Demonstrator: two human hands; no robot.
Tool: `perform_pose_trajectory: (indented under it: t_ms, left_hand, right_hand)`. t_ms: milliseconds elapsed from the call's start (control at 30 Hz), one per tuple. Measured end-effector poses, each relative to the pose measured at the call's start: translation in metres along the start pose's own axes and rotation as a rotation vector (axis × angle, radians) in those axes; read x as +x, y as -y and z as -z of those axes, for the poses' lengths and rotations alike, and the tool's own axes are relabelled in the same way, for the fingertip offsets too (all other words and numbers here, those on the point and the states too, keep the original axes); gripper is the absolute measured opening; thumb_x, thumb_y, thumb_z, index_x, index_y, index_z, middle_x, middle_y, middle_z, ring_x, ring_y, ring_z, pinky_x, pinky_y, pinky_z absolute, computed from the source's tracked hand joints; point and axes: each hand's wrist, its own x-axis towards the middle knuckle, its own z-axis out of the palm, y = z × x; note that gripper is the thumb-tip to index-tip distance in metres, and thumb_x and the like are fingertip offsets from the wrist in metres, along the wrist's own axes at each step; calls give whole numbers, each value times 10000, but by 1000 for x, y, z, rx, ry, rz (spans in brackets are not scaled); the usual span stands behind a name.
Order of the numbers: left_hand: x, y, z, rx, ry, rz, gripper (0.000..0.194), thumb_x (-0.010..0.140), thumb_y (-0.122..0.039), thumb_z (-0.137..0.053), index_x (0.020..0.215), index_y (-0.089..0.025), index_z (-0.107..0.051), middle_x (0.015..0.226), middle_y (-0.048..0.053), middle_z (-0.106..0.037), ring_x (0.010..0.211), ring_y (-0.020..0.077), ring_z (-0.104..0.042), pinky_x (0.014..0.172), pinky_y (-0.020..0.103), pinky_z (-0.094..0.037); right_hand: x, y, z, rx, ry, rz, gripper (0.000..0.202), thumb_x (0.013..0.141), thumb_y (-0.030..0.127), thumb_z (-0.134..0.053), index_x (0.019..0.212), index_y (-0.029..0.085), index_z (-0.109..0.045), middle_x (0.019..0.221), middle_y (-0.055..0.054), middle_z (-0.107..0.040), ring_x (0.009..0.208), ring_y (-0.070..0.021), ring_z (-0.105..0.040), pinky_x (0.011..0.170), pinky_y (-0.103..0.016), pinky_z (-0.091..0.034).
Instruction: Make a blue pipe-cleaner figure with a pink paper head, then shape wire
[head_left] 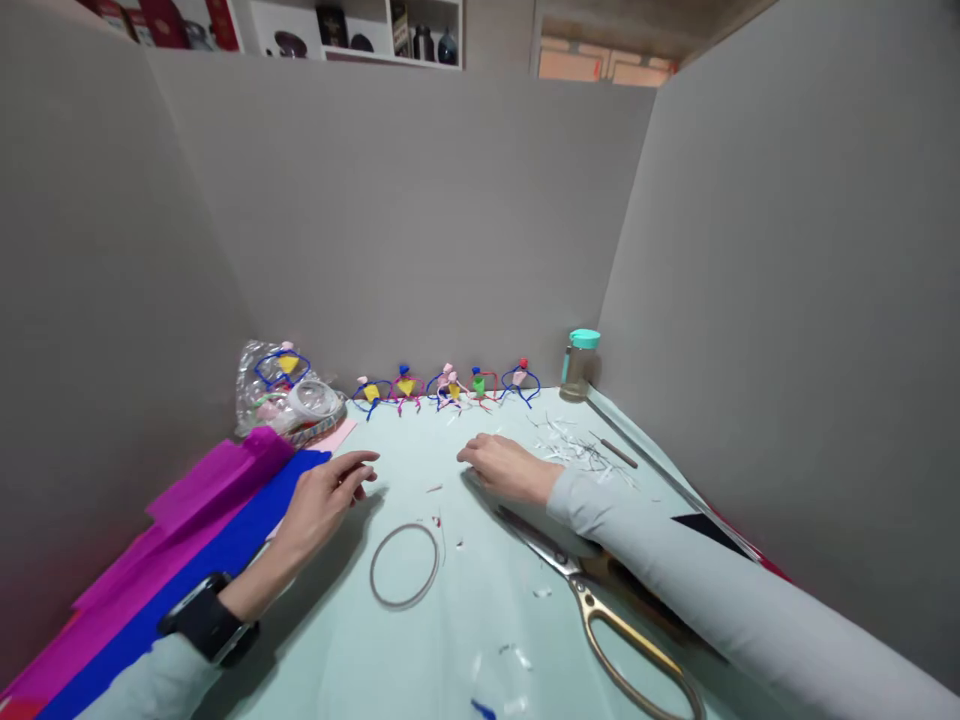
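Note:
My left hand [322, 497] hovers over the left part of the table, its fingers loosely bent and apart, with nothing in them. My right hand [510, 467] reaches across from the right, palm down, fingers pointing left and slightly curved; nothing shows in it, though its underside is hidden. Between the hands and nearer to me lies a thin ring [404, 567], with small red scraps by its edge. Large scissors [574, 570] with gold handles lie partly under my right forearm. Behind the hands stand several small figures [450, 385] of coloured cord with bright folded bodies.
A clear bag with tape [313, 400] sits at the back left, another figure [287, 363] on it. Purple sheets [210, 490] and a blue sheet [202, 580] line the left. At right are a teal-lidded bottle [579, 368], white clippings [577, 450] and a thin tool [619, 453]. Grey panels enclose the table.

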Motion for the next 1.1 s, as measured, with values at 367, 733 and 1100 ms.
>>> perform_pose_trajectory:
  t_ms: [367, 733, 1100]
  left_hand:
    - [-64, -6, 18, -24, -48, 113, 255, 983, -364, -627, 1131, -163, -674, 990, 38, -719, 806, 182, -695, 752, 379, -597]
    - [-69, 15, 5, 64, 3, 92, 248, 983, -366, -627, 1110, -160, -680, 1008, 42, -725, 822, 186, -703, 760, 384, -603]
    - [-73, 17, -6, 284, 5, -183, 204, 976, -325, -641, 1104, -173, -684, 1116, 67, -716, 985, 223, -696, 879, 448, -586]
  right_hand:
    - [17, 39, -25, -32, 39, 31, 295, 986, 334, -648, 1223, 159, -640, 1254, -96, -656, 1104, -252, -660, 934, -474, -566]
    - [8, 45, -17, 14, -13, -56, 290, 992, 343, -638, 1221, 165, -638, 1233, -91, -661, 1067, -240, -668, 912, -459, -574]
    - [-24, 51, -21, 154, -9, 37, 278, 999, 323, -630, 1228, 165, -636, 1190, -81, -678, 1030, -227, -682, 892, -442, -584]
